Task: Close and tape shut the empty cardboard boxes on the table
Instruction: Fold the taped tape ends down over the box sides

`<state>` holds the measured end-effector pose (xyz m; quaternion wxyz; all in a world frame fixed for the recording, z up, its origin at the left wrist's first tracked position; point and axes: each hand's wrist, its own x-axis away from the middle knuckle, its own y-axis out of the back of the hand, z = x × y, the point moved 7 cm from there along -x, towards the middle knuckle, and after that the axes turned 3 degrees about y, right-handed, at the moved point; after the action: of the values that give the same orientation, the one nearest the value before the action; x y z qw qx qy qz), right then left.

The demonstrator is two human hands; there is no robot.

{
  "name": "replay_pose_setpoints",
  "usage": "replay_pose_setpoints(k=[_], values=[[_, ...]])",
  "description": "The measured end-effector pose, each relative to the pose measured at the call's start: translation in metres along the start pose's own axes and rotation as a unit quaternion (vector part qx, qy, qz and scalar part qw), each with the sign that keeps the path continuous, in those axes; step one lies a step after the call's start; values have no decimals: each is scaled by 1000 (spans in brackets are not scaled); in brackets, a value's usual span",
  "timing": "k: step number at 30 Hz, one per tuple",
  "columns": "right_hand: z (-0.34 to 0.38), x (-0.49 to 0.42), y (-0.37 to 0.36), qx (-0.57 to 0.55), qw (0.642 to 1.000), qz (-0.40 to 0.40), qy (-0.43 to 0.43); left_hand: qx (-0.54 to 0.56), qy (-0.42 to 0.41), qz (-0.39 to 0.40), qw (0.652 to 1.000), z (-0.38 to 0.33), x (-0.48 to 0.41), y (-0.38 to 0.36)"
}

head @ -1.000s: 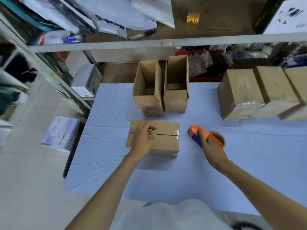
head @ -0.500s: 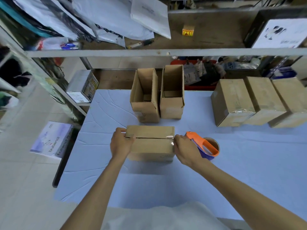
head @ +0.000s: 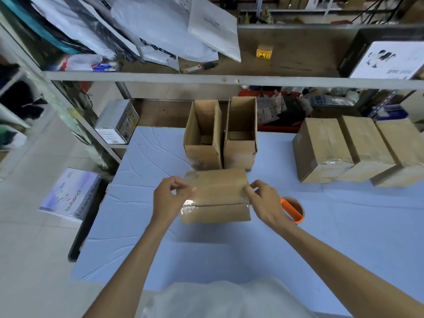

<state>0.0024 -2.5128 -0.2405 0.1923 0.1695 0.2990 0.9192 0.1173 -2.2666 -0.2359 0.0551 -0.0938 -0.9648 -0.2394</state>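
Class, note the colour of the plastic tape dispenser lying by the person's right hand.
Orange: the plastic tape dispenser shows best in the head view.

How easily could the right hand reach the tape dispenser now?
Likely yes: the tape dispenser sits right beside the right hand, nothing between them; that hand would first have to release the box.

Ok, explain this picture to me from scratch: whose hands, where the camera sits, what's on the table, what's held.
No machine here: a person works with bare hands, filmed by a camera worn on the head, looking down. The left hand and right hand grip the ends of a closed box with clear tape on it. On the blue table lie an orange tape dispenser, two open boxes behind, and three taped boxes at the right.
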Motion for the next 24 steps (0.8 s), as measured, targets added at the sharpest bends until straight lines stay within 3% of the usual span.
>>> replay_pose_setpoints(k=[5,12,17,20,24], values=[[-20,-3,-1,-41,998,2,-47,-69,21,71,995,10,6,-8],[-41,-3,-8,-84,995,46,-22,-126,-26,135,982,-3,2,-30],[-52,-2,-19,-80,990,119,16,-197,-98,139,966,-15,-10,-57],[-57,-1,-28,-68,985,161,6,-217,-103,195,951,-19,-14,-80],[-59,-2,-26,-54,995,86,-23,-280,-63,281,916,-6,-6,-109]])
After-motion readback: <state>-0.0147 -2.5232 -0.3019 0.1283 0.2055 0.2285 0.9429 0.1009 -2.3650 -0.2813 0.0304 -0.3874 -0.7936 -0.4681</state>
